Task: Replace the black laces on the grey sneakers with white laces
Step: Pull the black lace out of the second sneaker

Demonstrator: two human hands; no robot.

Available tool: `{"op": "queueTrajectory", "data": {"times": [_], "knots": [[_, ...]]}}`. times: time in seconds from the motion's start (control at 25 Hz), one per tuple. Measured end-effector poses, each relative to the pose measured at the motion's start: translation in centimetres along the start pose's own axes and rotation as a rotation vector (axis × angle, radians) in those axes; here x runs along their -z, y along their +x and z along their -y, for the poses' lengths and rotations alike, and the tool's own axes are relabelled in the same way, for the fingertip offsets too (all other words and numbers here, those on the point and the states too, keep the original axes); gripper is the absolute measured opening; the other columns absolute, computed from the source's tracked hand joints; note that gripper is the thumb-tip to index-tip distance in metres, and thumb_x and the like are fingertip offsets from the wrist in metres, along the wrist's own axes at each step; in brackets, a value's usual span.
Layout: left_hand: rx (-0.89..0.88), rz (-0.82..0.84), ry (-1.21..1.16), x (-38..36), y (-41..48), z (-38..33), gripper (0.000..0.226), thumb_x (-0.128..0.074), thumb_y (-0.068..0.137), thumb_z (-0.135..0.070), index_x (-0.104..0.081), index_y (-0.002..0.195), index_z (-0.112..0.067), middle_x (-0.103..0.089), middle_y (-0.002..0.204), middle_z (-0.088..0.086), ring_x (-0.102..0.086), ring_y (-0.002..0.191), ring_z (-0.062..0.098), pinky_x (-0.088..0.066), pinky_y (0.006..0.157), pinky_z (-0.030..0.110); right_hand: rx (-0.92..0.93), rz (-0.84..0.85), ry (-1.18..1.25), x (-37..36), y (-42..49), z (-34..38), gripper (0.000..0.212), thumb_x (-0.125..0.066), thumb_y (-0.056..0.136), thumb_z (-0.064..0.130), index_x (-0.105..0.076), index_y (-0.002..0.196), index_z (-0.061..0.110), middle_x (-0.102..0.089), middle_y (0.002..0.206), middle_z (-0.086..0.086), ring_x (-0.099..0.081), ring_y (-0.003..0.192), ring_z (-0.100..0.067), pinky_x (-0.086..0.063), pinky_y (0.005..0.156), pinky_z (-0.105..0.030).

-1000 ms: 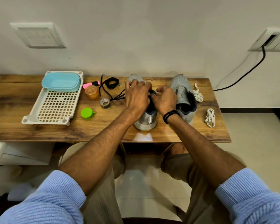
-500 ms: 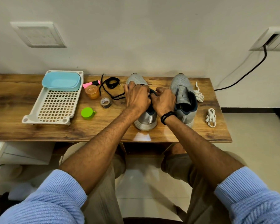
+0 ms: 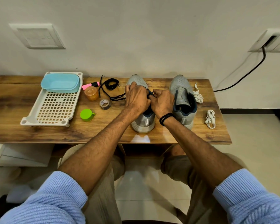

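Wooden table (image 3: pixel 168 135) against a pale wall, frame centre: one grey sneaker (image 3: pixel 143 122) is largely covered by the left hand (image 3: pixel 137 99) and right hand (image 3: pixel 162 101), fingers curled at its lacing. Whether the black lace (image 3: pixel 118 97) is pinched cannot be told. At right are seen the second sneaker (image 3: pixel 183 97) and white laces (image 3: pixel 210 118).

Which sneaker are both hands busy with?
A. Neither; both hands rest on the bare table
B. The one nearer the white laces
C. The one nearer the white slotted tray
C: the left hand and right hand curl their fingers over the sneaker nearer the tray, a black lace trailing out from under them; the other sneaker stands alongside.
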State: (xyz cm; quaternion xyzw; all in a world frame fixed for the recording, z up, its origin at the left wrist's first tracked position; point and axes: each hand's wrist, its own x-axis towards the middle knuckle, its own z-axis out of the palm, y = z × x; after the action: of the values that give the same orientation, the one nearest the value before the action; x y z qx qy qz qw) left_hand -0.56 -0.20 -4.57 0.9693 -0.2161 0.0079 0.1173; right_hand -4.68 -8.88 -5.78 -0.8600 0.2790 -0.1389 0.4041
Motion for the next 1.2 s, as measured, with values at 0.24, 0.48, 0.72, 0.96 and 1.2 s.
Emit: {"op": "queueTrajectory", "data": {"times": [0.24,0.48,0.72,0.96,1.2], "knots": [[0.032,0.022,-0.007,-0.1,0.1,-0.3,0.022,-0.056,0.085,-0.019,-0.075,0.095,-0.013,-0.068,0.096,0.006,-0.045,0.117,0.028,-0.028,0.095,0.037,0.004,0.004,-0.023,0.1,0.4,-0.4,0.029,-0.066,0.078,0.016,-0.056,0.053,0.005,-0.051,0.051,-0.012,-0.046,0.050,-0.016,-0.049,0.051,-0.041],[0.043,0.057,-0.050,0.2,0.1,0.4,0.026,-0.059,0.088,-0.023,-0.075,0.108,-0.017,-0.064,0.109,0.008,-0.042,0.119,0.029,-0.029,0.097,0.038,0.048,0.182,0.005,1.6,1.2,-0.4,0.019,-0.074,0.084,0.016,-0.075,0.101,0.008,-0.076,0.094,-0.005,-0.070,0.090,-0.015,-0.056,0.085,-0.029],[0.152,0.024,-0.201,1.8,0.5,0.8,0.035,-0.058,0.084,-0.017,-0.076,0.111,-0.029,-0.069,0.118,0.001,-0.042,0.124,0.028,-0.030,0.101,0.041,0.070,0.226,-0.085,2.0,1.7,-0.4,0.030,-0.073,0.086,0.014,-0.068,0.112,0.002,-0.073,0.105,-0.009,-0.067,0.103,-0.019,-0.052,0.092,-0.030],[0.206,0.017,-0.033,1.6,0.2,0.2,0.025,-0.055,0.088,-0.029,-0.072,0.097,-0.013,-0.068,0.103,0.010,-0.045,0.119,0.032,-0.032,0.097,0.044,0.016,0.132,-0.056,0.9,0.7,0.1,0.019,-0.073,0.081,0.020,-0.076,0.100,0.018,-0.075,0.091,0.001,-0.069,0.087,-0.013,-0.058,0.076,-0.028],[0.232,0.022,-0.012,1.0,-0.2,-0.3,0.031,-0.055,0.089,-0.030,-0.067,0.102,-0.005,-0.064,0.114,0.018,-0.040,0.125,0.036,-0.034,0.101,0.046,0.037,0.039,-0.051,0.3,-0.8,0.7,0.012,-0.066,0.086,0.017,-0.077,0.091,0.013,-0.074,0.084,-0.006,-0.067,0.079,-0.020,-0.048,0.061,-0.027]]}}
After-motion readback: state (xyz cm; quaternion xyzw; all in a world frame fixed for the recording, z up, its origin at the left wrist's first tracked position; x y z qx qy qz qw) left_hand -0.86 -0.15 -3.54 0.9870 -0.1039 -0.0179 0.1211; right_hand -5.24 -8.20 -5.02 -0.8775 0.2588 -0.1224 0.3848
